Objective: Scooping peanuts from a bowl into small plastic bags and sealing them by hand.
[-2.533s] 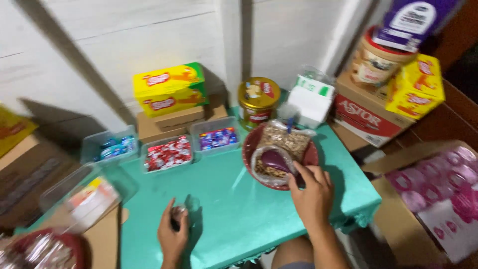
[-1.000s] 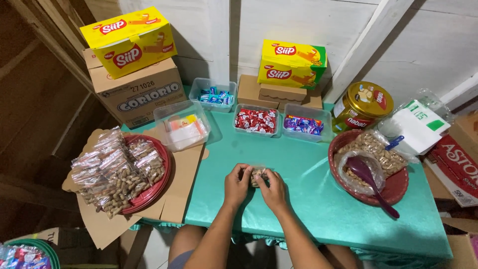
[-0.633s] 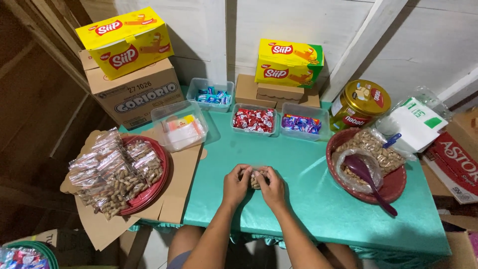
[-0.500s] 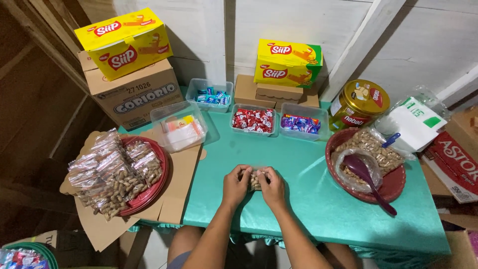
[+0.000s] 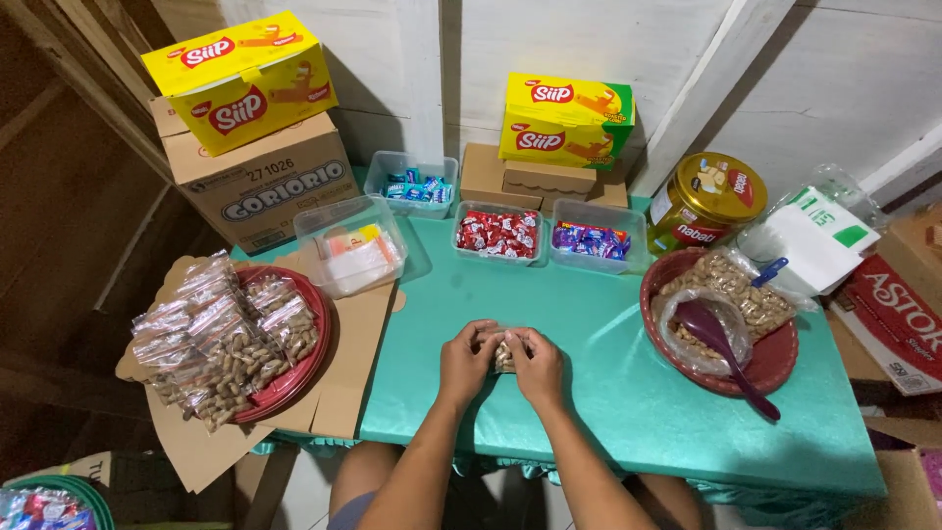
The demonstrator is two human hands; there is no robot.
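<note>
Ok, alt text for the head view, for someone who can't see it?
Both hands, left hand and right hand, pinch a small bag of peanuts over a teal table. A red plate of filled peanut bags sits left; a red bowl of loose peanuts with a purple spoon sits right.

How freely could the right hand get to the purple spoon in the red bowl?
Probably yes: the spoon lies uncovered to the right, bare tablecloth between, though the right hand now holds a peanut packet.
</note>
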